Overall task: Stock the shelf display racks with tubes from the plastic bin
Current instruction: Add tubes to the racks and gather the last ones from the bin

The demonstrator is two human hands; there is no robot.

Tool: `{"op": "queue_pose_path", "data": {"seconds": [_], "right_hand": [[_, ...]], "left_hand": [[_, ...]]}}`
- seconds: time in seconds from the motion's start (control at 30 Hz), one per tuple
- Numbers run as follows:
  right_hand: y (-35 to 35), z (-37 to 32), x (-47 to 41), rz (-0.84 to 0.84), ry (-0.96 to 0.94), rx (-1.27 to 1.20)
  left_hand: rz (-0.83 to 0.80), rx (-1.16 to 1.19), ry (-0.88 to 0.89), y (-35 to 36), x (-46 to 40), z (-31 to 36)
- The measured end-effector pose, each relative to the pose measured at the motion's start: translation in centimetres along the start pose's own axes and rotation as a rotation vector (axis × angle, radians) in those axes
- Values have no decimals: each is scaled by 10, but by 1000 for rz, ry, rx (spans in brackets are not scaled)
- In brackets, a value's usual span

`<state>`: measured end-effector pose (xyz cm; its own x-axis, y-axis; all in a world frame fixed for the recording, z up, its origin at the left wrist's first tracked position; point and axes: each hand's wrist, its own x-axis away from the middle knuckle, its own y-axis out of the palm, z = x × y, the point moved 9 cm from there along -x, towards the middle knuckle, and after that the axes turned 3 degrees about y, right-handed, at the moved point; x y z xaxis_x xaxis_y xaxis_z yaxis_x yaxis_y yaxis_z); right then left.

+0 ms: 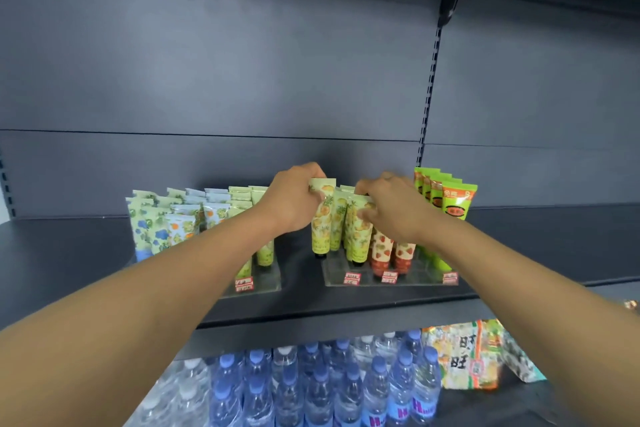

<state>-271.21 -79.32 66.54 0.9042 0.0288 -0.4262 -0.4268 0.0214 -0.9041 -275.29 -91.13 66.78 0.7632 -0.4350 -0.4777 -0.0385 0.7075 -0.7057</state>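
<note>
Price labels (pixel 352 278) unreadable; left rack (pixel 266 282) partly behind a forearm (pixel 194 274).

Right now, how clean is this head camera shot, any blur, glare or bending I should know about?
Head view: the wide lens bows the shelf edge and stretches both forearms; the water bottles and snack bags below are smeared; soft light patches on the back panel, no hard glare; the left hand, right hand and pineapple tube are fairly sharp.
</note>
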Motion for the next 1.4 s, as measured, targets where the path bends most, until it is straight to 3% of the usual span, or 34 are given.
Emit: {"op": "queue_pose_path", "data": {"seconds": [0.5,0.93,1.4], "right_hand": [[25,4,-8,-43,10,100],[-11,29,1,94,72,-115],[-7,39,10,74,109,-146]], "left_hand": [[-15,13,11,25,-28,-16],[-66,34,20,56,-39,-22],[-58,-19,4,61,-34,-27]]}}
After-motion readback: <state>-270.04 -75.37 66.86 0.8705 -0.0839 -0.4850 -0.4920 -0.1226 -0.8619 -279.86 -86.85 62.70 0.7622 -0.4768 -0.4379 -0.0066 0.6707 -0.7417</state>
